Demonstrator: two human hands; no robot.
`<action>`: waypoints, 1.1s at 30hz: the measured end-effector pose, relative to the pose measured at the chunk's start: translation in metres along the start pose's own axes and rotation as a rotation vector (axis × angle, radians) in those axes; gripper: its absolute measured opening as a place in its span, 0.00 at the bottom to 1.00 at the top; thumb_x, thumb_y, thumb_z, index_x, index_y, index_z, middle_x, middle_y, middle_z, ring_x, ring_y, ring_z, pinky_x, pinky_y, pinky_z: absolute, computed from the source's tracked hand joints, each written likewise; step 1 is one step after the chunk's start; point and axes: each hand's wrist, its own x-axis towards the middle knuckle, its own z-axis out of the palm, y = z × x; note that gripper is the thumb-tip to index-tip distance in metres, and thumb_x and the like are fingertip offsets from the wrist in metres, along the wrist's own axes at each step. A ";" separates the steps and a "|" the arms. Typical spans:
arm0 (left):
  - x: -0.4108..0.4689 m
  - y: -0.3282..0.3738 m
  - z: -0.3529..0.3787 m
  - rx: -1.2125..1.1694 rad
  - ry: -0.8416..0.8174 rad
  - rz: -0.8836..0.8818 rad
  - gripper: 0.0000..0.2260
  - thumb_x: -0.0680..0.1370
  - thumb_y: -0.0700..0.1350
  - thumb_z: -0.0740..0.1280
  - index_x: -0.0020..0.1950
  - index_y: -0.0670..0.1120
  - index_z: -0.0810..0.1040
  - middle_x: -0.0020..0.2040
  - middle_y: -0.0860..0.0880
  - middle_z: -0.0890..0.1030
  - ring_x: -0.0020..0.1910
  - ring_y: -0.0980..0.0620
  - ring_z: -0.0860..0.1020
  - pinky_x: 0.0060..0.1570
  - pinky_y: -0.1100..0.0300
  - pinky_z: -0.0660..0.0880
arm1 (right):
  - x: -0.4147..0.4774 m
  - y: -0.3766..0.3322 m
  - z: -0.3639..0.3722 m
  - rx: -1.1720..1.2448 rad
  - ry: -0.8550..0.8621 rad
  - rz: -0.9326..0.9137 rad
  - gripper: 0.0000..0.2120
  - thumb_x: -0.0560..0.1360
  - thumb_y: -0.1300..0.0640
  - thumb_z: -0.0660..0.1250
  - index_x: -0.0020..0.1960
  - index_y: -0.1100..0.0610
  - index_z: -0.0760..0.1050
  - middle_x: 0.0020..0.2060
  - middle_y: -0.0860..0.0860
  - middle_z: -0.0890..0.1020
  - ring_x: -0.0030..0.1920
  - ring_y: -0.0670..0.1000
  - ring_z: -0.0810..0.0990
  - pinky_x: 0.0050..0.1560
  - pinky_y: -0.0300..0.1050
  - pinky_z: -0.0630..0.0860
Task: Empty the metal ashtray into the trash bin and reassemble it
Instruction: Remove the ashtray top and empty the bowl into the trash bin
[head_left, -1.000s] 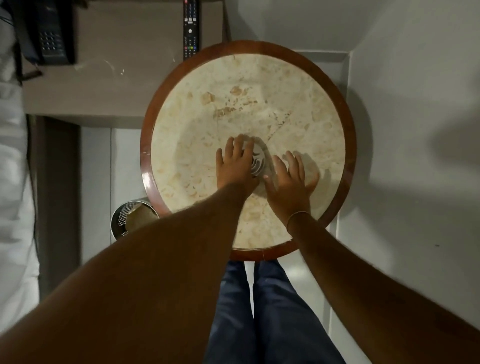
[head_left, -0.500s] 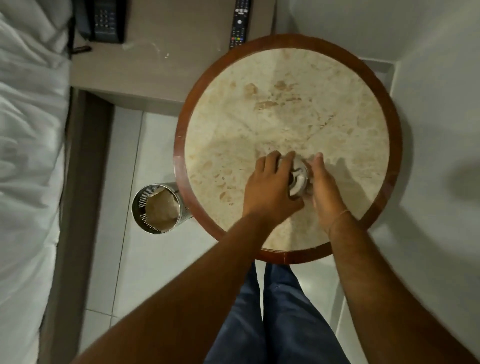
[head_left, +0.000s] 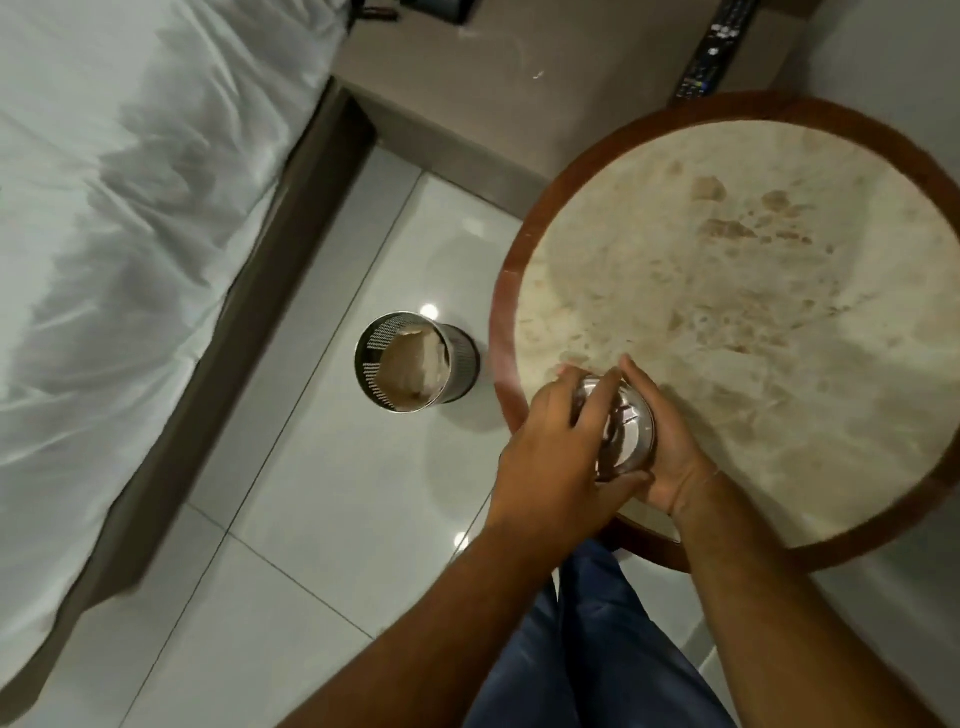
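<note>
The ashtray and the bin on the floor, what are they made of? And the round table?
The ashtray, held in both hands, looks like polished metal: it shines silver. The bin also looks like shiny metal, punched with rows of little holes. The table top looks like beige marble or similar stone, blotchy and veined, with a glossy reddish-brown rim, probably wood.

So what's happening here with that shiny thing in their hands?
A person holds a metal ashtray in both hands: the left hand grips it from the bin side, and the right hand cups the other side. It sits at the near edge of the round table. A metal bin stands on the floor just left of the table, with something pale inside. The ashtray has not reached the bin yet, so the emptying seems still to come.
</note>
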 end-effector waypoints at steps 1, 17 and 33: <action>-0.007 -0.007 -0.005 -0.018 0.020 -0.027 0.47 0.72 0.61 0.80 0.85 0.54 0.59 0.81 0.48 0.65 0.78 0.47 0.68 0.65 0.49 0.81 | 0.007 0.005 0.007 -0.017 -0.006 0.028 0.36 0.77 0.34 0.76 0.73 0.59 0.82 0.62 0.58 0.89 0.62 0.57 0.89 0.59 0.53 0.86; -0.098 -0.166 -0.049 -0.398 0.595 -0.632 0.40 0.74 0.70 0.74 0.81 0.69 0.57 0.73 0.74 0.64 0.72 0.71 0.68 0.64 0.74 0.69 | 0.118 0.068 0.114 -0.406 0.070 0.137 0.29 0.79 0.35 0.64 0.65 0.57 0.86 0.55 0.62 0.90 0.50 0.62 0.91 0.49 0.54 0.86; -0.161 -0.234 -0.011 -0.550 0.616 -0.923 0.42 0.75 0.67 0.76 0.83 0.61 0.60 0.73 0.67 0.65 0.67 0.68 0.70 0.56 0.85 0.65 | 0.270 0.104 0.185 -0.986 0.435 0.128 0.30 0.81 0.36 0.70 0.76 0.53 0.75 0.68 0.57 0.83 0.56 0.56 0.83 0.42 0.51 0.82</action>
